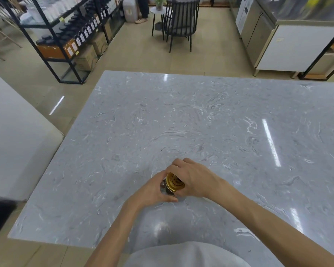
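1. Jar (164, 186): small, glass, dark contents. It sits low over the tabletop (201, 116), close to the near edge and about mid-width. It is hidden below, so I cannot tell if its base touches the surface.
2. Lid (175, 182): gold, with a dark mark on top, on the jar's mouth. Its face is tilted toward the camera.
3. Left hand (154, 189): comes in from the tabletop's near edge. Its fingers (170, 199) are curled round the jar's body, with the thumb along the side nearest the near edge. It grips the jar.
4. Right hand (193, 178): comes in from the tabletop's near right. It lies over the lid from the right, with its fingers (178, 163) bent round the lid's far rim. It grips the lid.
5. The two hands touch around the jar; little glass shows between them.
6. Tabletop: grey marbled stone, glossy, with streaks of lamp glare toward its right side.
7. Past the tabletop's far left corner: a black rack (52, 54) with rows of dark-capped bottles.
8. Past the tabletop's far edge: a dark chair (181, 22) on the tiled floor.
9. Past the tabletop's far right corner: a steel cabinet (258, 35).
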Demonstrator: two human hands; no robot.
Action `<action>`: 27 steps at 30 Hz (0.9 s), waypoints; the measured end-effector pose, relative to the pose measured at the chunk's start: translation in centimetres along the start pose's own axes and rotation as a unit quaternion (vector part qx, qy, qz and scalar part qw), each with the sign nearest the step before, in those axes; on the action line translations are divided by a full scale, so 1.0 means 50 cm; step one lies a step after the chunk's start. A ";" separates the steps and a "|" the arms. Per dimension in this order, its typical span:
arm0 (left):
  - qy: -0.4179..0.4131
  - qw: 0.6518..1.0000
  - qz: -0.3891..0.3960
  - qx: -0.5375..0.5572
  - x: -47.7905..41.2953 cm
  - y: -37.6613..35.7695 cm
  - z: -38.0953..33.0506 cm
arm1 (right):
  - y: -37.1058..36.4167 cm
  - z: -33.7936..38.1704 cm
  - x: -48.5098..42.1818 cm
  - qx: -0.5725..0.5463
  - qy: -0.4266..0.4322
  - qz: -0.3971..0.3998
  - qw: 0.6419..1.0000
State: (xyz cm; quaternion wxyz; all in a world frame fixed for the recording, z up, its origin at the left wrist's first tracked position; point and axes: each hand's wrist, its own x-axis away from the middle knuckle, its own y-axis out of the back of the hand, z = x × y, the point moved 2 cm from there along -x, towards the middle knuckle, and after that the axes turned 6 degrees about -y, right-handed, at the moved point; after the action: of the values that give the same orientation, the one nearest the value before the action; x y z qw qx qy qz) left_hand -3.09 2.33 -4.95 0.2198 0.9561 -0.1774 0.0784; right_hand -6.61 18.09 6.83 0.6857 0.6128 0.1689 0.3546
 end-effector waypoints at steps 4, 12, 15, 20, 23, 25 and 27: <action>0.000 1.000 -0.005 0.001 0.000 -0.001 0.003 | -0.008 0.006 -0.003 0.036 -0.046 -0.015 0.998; -0.019 0.999 0.000 0.039 0.004 0.000 -0.010 | -0.028 0.012 -0.004 0.035 -0.157 -0.021 0.987; -0.037 0.998 0.009 0.042 0.002 0.000 -0.019 | -0.034 0.021 -0.004 0.096 -0.217 -0.056 0.970; -0.036 0.999 -0.012 0.024 0.002 -0.002 -0.003 | -0.028 -0.007 0.003 -0.009 -0.160 -0.122 0.980; -0.029 1.000 -0.008 0.003 -0.001 -0.001 0.002 | -0.020 -0.021 0.006 0.008 -0.179 -0.146 0.973; -0.032 0.999 -0.008 0.000 0.001 0.000 -0.003 | -0.027 -0.021 0.008 -0.037 -0.157 -0.118 0.980; -0.035 0.999 -0.008 0.000 0.004 0.000 -0.009 | -0.032 -0.023 0.012 -0.038 -0.158 -0.114 0.980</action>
State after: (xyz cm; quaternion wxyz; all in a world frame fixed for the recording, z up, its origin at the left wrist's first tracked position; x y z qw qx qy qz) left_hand -2.92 2.47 -4.52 0.2141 0.9596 -0.1773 0.0436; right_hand -6.55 19.34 5.20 0.7624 0.6113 0.1139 0.1791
